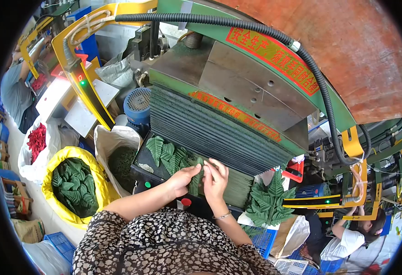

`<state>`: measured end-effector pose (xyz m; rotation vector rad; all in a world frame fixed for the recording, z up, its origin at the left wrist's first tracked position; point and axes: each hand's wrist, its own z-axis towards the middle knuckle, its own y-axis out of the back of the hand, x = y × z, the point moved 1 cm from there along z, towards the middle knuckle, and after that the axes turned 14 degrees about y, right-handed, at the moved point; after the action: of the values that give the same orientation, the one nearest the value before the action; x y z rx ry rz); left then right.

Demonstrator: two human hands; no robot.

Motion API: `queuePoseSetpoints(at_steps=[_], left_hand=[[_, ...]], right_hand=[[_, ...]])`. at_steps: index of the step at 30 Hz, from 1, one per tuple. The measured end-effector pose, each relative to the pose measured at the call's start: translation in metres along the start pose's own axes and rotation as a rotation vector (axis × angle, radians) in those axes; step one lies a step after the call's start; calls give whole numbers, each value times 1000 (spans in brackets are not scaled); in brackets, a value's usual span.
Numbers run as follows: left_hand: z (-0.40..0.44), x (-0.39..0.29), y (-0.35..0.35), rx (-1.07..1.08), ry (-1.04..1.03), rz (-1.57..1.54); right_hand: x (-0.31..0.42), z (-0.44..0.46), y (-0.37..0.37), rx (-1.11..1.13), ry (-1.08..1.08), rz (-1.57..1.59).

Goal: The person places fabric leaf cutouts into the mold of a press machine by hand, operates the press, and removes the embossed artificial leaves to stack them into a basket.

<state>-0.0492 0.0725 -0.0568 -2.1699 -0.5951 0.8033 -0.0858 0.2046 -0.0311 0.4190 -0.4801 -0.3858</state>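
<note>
My left hand (182, 178) and my right hand (216, 179) are close together over the front edge of the press bed, fingers pinched. Between them hangs a green artificial leaf (194, 184), partly hidden by the fingers. Left of my hands, several veined green leaves (168, 155) lie on the dark end of the bed. Beyond my right hand stretches a flat, finely grooved green surface (236, 185). At its right end a thick pile of green leaves (269, 204) rests on a light support.
The press's ribbed block (201, 123) stands just beyond my hands. Yellow guard posts (88, 94) flank it. At left are a yellow sack (49, 183) of leaves, a white sack (102, 133) of green scraps and a bag of red pieces (36, 142). Other people sit on both sides.
</note>
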Motion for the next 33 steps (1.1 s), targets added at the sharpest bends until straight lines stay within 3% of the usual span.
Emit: queuePoseSetpoints(at_steps=[2,3,4,6,7,10,12,16,19,20,23,28,31,33], left_hand=[[8,-11,4,-28,-135,-201],[12,-14,5,-43,-195,-303],[12,-17,11,-40,-191,-303],[7,-32,32,-128,-307,-16],[6,-39,37,-174,-368,130],[5,-47,27,-276,-421,282],[3,-54,20,-315,-446,361],[-11,-73,-1,-188,-515,302],[-22,-98,-25,-136,-541,686],[-26,-103,-34,-136,-545,684],[-27,-116,-71,-107,-442,956],[-8,-126,-95,-38,-482,1077],[12,-128,-94,55,-129,984],[23,-124,-95,74,-82,851]], right_hand=[[-5,-4,-4,-279,-322,349],[-9,-6,3,-278,-323,346],[-14,-1,20,-205,-480,474],[-25,12,57,-62,-787,722],[-28,18,70,-68,-784,719],[-28,34,93,319,-788,743],[-26,45,99,306,-762,720],[-33,66,106,272,-692,637],[-41,82,103,278,-641,592],[-45,85,99,295,-638,607],[-53,95,91,326,-616,632],[-55,110,83,287,-553,619],[-57,114,79,319,-441,578],[-65,106,65,184,-292,573]])
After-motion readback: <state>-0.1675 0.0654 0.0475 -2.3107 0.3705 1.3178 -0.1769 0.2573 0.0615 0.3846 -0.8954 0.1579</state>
